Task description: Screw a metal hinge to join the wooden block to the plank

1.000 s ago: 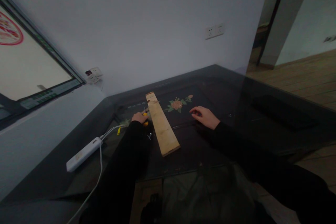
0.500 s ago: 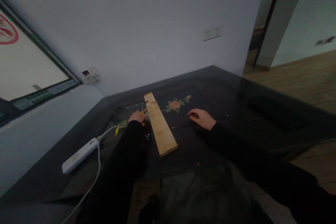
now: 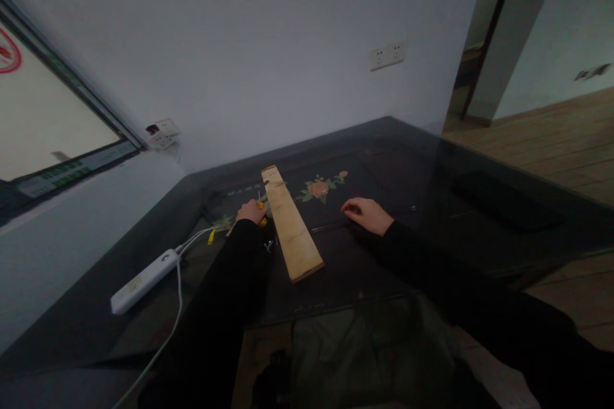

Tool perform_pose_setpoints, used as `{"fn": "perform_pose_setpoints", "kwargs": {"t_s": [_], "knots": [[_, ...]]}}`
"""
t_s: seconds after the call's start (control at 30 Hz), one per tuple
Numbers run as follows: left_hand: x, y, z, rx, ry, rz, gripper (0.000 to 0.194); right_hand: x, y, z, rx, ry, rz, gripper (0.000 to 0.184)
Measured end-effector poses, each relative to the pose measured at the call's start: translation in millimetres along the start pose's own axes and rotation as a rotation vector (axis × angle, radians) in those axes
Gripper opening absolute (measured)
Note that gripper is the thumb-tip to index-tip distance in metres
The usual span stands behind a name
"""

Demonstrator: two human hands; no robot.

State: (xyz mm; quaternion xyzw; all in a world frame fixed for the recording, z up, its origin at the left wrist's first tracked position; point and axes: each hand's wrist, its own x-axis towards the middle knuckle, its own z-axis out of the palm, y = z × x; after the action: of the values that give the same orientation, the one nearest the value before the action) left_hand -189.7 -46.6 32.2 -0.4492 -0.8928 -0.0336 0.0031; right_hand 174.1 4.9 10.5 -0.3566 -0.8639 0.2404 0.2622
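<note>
A long pale wooden board (image 3: pixel 295 230) lies flat on the dark table (image 3: pixel 384 281), running away from me. Left of the board, my left hand (image 3: pixel 249 212) is closed around a yellow-handled tool (image 3: pixel 262 222) with a thin metal shaft pointing away; the fingers hide most of it, so its exact kind is unclear. A few small metal screws or nails (image 3: pixel 268 246) lie just nearer to me, beside the board. My right hand (image 3: pixel 369 216) rests on the table to the right of the board, fingers curled and tips together. Whether anything is inside them is hidden.
A white power strip (image 3: pixel 144 282) with its cable lies at the left, near a small yellow piece (image 3: pixel 211 237). A dark flat object (image 3: pixel 508 201) is on the right of the table. The wall (image 3: pixel 268 64) stands behind, with sockets (image 3: pixel 387 56).
My right hand's fingers have drawn together from a more spread pose. My left hand stays on the yellow-handled tool. The board lies as before; the view has shifted slightly.
</note>
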Motion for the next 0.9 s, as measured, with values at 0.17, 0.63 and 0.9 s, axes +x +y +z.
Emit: {"fn": "perform_pose_setpoints", "kwargs": {"t_s": [0.17,0.63,0.9], "knots": [[5.2,-1.7,2.1,0.0,0.006,0.001,0.047,0.3,-0.1,0.5,-0.005,-0.009,0.0,0.017],[-27.1,-4.8,-27.7,-0.084,0.131,0.03,0.045,-0.8,4.3,-0.1,0.083,-0.009,0.027,0.017],[-134.7,69.4,-35.7,-0.304,0.218,0.84,0.026,-11.8,7.0,-6.0,0.091,-0.012,-0.062,0.034]]}}
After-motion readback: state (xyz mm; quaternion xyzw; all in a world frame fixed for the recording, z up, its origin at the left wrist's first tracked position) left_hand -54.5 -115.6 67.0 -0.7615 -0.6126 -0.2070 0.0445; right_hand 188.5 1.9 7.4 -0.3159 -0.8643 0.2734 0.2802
